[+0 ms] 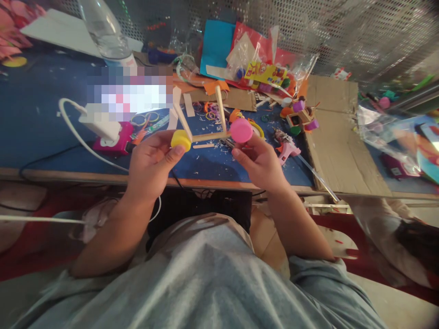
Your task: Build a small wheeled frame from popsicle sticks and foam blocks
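Between my hands, above the table's front part, is a wooden stick frame (209, 136) made of a crossbar with two sticks rising from it. A yellow bottle cap (180, 140) sits at its left end and a pink bottle cap (240, 130) at its right. My left hand (151, 162) pinches the yellow cap between thumb and fingers. With its fingers closed behind and below the pink cap, my right hand (262, 162) holds that end; its fingertips are partly hidden. Right of it lies a pink glue gun (288, 148) with a clear glue stick (318, 176) behind.
A water bottle (109, 39) and a pink power socket (115, 139) with a white plug (99, 123) stand at left. Craft scraps, a yellow-labelled bag (267, 73) and a small cap-wheeled model (300, 116) lie at the back. Cardboard (339, 137) covers the right side.
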### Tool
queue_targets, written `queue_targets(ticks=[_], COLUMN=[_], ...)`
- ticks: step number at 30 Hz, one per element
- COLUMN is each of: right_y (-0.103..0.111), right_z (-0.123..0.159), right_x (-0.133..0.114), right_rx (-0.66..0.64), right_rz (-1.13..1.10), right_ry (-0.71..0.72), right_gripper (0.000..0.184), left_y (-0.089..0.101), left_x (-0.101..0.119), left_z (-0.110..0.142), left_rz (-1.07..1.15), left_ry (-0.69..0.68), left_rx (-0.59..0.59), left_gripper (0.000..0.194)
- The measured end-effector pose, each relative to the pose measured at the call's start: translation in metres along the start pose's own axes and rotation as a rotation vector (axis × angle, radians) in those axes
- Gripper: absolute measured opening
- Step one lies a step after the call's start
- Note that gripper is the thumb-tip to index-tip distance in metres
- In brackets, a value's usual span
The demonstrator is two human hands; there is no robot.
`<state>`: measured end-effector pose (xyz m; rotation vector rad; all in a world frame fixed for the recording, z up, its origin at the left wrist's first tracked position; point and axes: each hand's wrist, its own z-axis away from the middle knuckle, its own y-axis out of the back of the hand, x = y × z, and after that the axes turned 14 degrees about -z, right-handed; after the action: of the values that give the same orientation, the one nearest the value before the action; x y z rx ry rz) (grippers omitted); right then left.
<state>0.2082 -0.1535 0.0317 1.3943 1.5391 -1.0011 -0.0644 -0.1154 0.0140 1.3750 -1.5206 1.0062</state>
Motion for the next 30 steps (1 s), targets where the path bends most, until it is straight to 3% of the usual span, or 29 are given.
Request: queue_targets(ticks=[6, 11, 16, 23, 30], right_y=[-0.003, -0.003, -0.001, -0.007, -0.018], right_z=[-0.013, -0.015, -0.012, 0.001, 0.01], right_x=[-0.001, 0.006, 0.01, 0.013, 0.002], right_rx=[-0.046, 0.011, -0.03, -0.085, -0.242], right_rz=[-0.136, -0.222, -0.275, -0.256, -0.036], right_ry=[-0.005, -0.02, -0.029, -0.049, 0.135], right_gripper=[0.055, 0.062, 0.052, 0.042, 0.029], left_y=[-0.005, -0.007, -0.006, -0.008, -0.01], left_x=[0.007, 0.011, 0.012, 0.012, 0.013], left_z=[0.006, 0.007, 0.007, 0.006, 0.003], left_rz=[0.013, 0.017, 0.027, 0.027, 0.046], left_ry=[0.043, 0.058, 0.047, 0.049, 0.018], left_rx=[-0.064, -0.079, -0.064, -0.03, -0.041], left_gripper=[0.035, 0.035, 0.034, 0.038, 0.036])
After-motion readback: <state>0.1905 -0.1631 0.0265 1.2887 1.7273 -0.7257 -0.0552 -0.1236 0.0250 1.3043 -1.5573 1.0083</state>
